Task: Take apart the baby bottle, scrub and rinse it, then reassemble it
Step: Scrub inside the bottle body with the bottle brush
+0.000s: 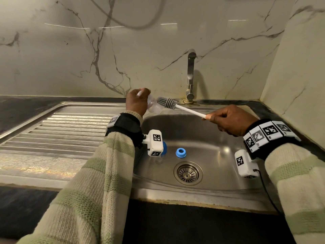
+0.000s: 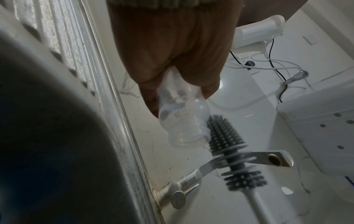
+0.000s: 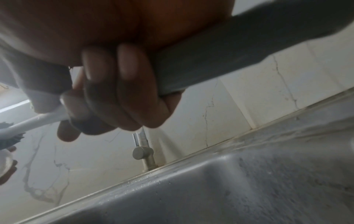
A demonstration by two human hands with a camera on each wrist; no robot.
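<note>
Bottle (image 1: 153, 106) is being held over the sink (image 1: 228, 134), your left hand's (image 1: 135, 103) fingers wrapping it; your right hand (image 1: 228, 120) is gripping the brush (image 1: 167, 102), apparently starting scrubbing: aim bristles into its mouth.

From the head view we look forward and down, from above and behind the arms, onto the sink (image 1: 219, 138) with the tap (image 1: 190, 74) against the marble wall (image 1: 70, 59). It is the widest and farthest view, and both hands appear in it.

From the left wrist view we look along the left hand (image 2: 172, 53), very near, at the bottle (image 2: 182, 121) and the brush (image 2: 226, 144). Beyond them we see the tap (image 2: 191, 181) from below.

From the right wrist view we look from under the right hand (image 3: 124, 91), close, low over the sink (image 3: 249, 189), toward the wall (image 3: 249, 98).

All three views share the tap (image 3: 142, 153) and the brush (image 3: 38, 119).
</note>
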